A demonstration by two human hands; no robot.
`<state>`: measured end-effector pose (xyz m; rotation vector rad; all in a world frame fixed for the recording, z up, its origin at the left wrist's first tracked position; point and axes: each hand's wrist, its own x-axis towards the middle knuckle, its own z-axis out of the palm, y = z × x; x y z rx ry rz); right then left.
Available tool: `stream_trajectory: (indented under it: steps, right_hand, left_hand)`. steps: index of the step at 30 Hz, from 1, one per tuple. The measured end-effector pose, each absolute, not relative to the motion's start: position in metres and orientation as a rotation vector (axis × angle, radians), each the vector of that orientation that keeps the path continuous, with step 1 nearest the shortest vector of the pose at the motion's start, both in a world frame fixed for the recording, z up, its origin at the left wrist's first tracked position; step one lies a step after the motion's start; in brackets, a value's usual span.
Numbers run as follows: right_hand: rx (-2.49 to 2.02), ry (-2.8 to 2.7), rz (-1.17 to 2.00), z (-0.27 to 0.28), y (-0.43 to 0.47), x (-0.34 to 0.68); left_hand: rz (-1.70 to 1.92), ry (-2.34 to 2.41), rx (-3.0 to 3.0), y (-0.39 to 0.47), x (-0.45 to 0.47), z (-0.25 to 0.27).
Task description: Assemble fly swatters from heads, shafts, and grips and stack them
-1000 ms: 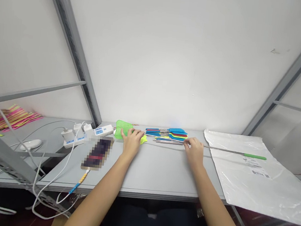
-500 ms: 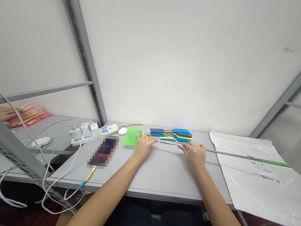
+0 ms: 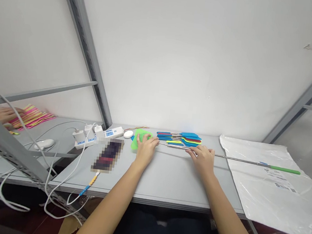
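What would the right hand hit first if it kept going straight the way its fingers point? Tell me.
The right hand points toward the wall, fingers on the extended metal rod. Straight on, it would probably meet the pile of collapsed fly swatters first; depth is hard to judge.

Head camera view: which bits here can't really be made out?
- Phone: pixelated, its screen unreadable.
- Green swatter head: partly covered by the left hand.
- Rod under the right hand: the fingers hide the grip.
- Bag label: print too small.
- Another person's hand: blurred near the left edge.
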<state>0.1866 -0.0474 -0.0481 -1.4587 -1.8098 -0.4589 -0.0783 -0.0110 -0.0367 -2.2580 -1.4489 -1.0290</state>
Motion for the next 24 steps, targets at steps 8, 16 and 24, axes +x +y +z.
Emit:
stream_trajectory:
  steps: [8,16,24]
  right_hand:
    - [-1.472,-1.806,-0.459,-0.051,-0.049,0.171]
    - [-1.476,-1.79,-0.402,-0.051,-0.049,0.174]
    - [-1.503,-1.745,-0.382,-0.052,-0.048,0.178]
  left_hand:
    - [-0.987,-1.323,-2.39,-0.014,-0.056,-0.043]
    - [-1.079,-1.421,-2.327,-0.018,-0.066,-0.032]
    - [-2.136,-1.997,-2.007,0.004,-0.097,-0.038]
